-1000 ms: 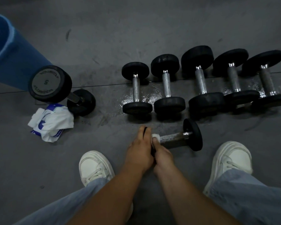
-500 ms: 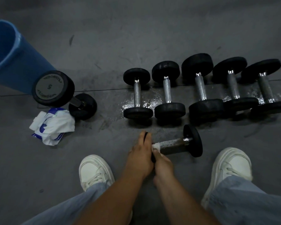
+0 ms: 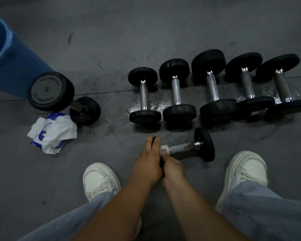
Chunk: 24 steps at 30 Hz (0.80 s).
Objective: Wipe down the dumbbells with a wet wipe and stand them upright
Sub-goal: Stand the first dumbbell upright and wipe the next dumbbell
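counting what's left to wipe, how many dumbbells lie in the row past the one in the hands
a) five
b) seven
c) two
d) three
a: five dumbbells lie side by side in the row beyond the held dumbbell, which the left hand grips at its near end while the right hand holds a wet wipe on the handle.

A dimly lit, scuffed dark grey floor [image 3: 146,32] has a thin seam [image 3: 102,92], with a blue container [image 3: 10,66] at left.
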Available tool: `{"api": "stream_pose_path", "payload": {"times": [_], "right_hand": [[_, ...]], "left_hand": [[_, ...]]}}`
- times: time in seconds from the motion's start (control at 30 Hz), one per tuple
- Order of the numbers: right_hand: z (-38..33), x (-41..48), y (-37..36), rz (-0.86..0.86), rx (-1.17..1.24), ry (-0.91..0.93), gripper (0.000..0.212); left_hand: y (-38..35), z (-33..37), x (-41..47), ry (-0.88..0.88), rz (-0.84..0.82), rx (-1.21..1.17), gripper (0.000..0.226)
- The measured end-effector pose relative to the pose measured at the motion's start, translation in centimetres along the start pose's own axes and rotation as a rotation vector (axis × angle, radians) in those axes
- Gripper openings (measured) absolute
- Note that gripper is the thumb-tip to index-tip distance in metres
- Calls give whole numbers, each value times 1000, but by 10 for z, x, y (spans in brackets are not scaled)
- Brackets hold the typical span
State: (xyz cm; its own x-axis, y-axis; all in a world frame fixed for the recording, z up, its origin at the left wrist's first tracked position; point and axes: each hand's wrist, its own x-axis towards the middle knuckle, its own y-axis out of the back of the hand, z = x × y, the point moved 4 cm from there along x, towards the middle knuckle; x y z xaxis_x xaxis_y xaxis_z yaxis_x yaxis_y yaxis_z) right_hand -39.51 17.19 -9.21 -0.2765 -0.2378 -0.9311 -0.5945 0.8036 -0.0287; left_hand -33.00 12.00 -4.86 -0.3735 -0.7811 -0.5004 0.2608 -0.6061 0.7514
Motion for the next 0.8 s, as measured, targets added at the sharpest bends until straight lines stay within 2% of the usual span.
{"api": "stream_pose_path", "payload": {"times": [0.1,0.2,0.33,0.5,0.63,0.7,0.8], "right_hand": [[3,0,3,15,-18,5,22],[-7,7,-7,2,37,-55,32],[5,-4,7,25,-9,38,22],[-10,4,-7,4,42,-74,25],[4,-10,13,45,-60,59,19],[-2,-1,8,60,-71,35,23],[-13,8,-7,36,25,-93,28]], "left_hand": [[1,1,0,-10,13,-5,75],[2,0,2,-7,2,-2,76],[0,-1,0,-2,3,-6,77],[1,-1,1,8,-13,-2,78],[2,1,0,19,-18,8,77],[4,1,3,44,-26,3,81],[4,3,0,19,-31,-2,80]]}}
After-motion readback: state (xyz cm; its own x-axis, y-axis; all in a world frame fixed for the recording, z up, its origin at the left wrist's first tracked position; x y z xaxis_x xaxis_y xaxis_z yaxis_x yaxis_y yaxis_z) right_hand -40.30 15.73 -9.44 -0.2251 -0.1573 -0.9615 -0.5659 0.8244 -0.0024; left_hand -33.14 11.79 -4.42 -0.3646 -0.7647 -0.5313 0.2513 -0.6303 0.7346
